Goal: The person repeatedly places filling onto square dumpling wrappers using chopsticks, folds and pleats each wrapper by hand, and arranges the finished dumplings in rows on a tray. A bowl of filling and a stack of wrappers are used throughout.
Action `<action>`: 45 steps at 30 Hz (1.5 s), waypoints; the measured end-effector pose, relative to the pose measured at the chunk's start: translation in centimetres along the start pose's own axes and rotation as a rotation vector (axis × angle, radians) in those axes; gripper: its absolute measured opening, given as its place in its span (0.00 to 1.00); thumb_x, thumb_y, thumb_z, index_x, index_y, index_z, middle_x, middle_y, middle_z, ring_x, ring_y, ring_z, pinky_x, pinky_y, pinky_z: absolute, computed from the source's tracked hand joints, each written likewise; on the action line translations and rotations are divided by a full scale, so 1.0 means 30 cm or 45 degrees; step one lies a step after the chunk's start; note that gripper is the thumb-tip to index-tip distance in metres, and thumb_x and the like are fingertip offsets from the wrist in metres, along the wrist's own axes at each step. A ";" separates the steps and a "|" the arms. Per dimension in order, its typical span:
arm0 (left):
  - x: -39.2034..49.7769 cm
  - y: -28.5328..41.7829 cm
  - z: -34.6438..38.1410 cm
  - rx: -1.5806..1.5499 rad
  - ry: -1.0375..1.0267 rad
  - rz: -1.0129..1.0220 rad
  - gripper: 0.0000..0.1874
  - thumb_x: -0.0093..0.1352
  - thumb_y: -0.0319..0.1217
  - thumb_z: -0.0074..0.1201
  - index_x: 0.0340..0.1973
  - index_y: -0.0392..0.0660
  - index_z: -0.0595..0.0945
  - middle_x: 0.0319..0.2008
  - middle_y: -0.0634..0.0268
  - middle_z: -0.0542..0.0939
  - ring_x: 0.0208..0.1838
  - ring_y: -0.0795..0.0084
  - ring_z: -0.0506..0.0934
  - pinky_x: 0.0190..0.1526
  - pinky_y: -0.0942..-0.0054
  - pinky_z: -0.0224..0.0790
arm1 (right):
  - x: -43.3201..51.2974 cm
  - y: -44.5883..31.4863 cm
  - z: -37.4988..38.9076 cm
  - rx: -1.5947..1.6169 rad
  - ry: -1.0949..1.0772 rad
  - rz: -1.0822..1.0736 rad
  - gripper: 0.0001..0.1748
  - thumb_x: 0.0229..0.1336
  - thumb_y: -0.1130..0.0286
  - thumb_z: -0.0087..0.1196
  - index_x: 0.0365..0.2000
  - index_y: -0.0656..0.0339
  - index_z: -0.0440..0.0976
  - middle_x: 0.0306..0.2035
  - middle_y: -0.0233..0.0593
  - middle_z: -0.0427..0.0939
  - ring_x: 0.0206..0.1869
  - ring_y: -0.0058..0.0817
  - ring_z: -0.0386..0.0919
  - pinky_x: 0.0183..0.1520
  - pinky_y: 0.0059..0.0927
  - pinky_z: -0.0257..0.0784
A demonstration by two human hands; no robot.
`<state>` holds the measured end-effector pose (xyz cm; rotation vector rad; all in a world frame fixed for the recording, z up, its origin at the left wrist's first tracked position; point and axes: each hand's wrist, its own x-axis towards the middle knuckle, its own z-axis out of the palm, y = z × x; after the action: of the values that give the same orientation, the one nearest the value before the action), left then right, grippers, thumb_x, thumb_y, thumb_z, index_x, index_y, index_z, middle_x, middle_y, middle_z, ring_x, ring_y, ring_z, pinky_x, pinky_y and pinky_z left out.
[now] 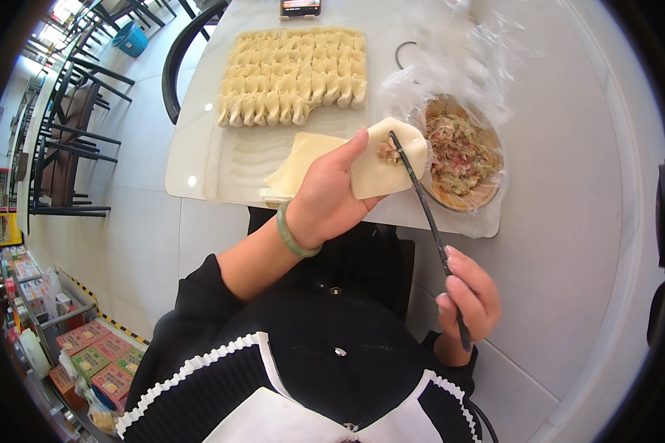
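On my left hand [332, 194], which wears a green bangle, lies a wonton wrapper [368, 178] with a small dab of filling [388, 150] on it. My right hand [471, 299] grips dark chopsticks [429, 216], whose tips touch the filling. Just right of the wrapper, a bowl lined with clear plastic [496, 191] holds minced filling [457, 152]. Behind my left hand, more square wrappers [305, 160] lie at the near edge of a clear tray [216, 166]. Rows of folded wontons [293, 72] fill the far part of that tray.
The pale table [191, 149] carries a phone [301, 8] at its far edge. Crumpled clear plastic [449, 50] spreads behind the bowl, beside a dark loop [404, 54]. A black chair [174, 61] stands at the table's left, and stacked boxes [97, 354] sit lower left.
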<state>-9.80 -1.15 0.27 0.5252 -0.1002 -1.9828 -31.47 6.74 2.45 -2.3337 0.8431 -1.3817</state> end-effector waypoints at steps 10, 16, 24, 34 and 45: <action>0.001 0.023 -0.019 0.010 -0.029 0.047 0.22 0.75 0.42 0.34 0.58 0.40 0.67 0.54 0.61 0.73 0.56 0.64 0.72 0.57 0.63 0.65 | -0.012 -0.004 -0.070 -0.050 0.449 0.103 0.13 0.64 0.71 0.42 0.33 0.73 0.70 0.35 0.60 0.75 0.34 0.48 0.78 0.36 0.45 0.80; -0.022 0.039 -0.027 0.035 -0.133 -0.017 0.25 0.75 0.44 0.33 0.59 0.40 0.66 0.55 0.59 0.72 0.57 0.61 0.71 0.56 0.59 0.66 | -0.077 0.180 -0.027 0.033 0.722 0.737 0.14 0.67 0.70 0.38 0.36 0.71 0.69 0.38 0.50 0.74 0.36 0.33 0.76 0.39 0.30 0.77; -0.063 0.079 -0.053 0.012 -0.253 -0.076 0.29 0.75 0.48 0.28 0.61 0.38 0.63 0.58 0.56 0.69 0.59 0.57 0.70 0.58 0.57 0.64 | -0.171 0.231 0.011 0.448 0.743 1.284 0.07 0.60 0.75 0.50 0.38 0.68 0.70 0.40 0.43 0.74 0.37 0.25 0.75 0.34 0.24 0.73; -0.118 0.061 -0.077 0.144 -0.303 -0.234 0.32 0.75 0.49 0.25 0.63 0.36 0.60 0.60 0.54 0.67 0.62 0.58 0.68 0.61 0.56 0.61 | 0.140 0.052 0.143 -0.425 -0.125 -0.046 0.15 0.41 0.80 0.62 0.35 0.62 0.78 0.43 0.47 0.75 0.47 0.43 0.73 0.45 0.36 0.72; -0.186 0.078 -0.094 0.863 -0.555 -0.105 0.18 0.74 0.31 0.40 0.57 0.34 0.68 0.53 0.60 0.72 0.57 0.72 0.71 0.59 0.70 0.66 | 0.247 0.039 0.284 -0.002 -0.008 0.121 0.09 0.41 0.82 0.61 0.29 0.64 0.79 0.39 0.45 0.76 0.41 0.37 0.75 0.43 0.32 0.71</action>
<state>-4.64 3.08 0.21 0.5109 -1.0608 -2.0937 -21.74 0.89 2.77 -2.2664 0.9405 -1.3346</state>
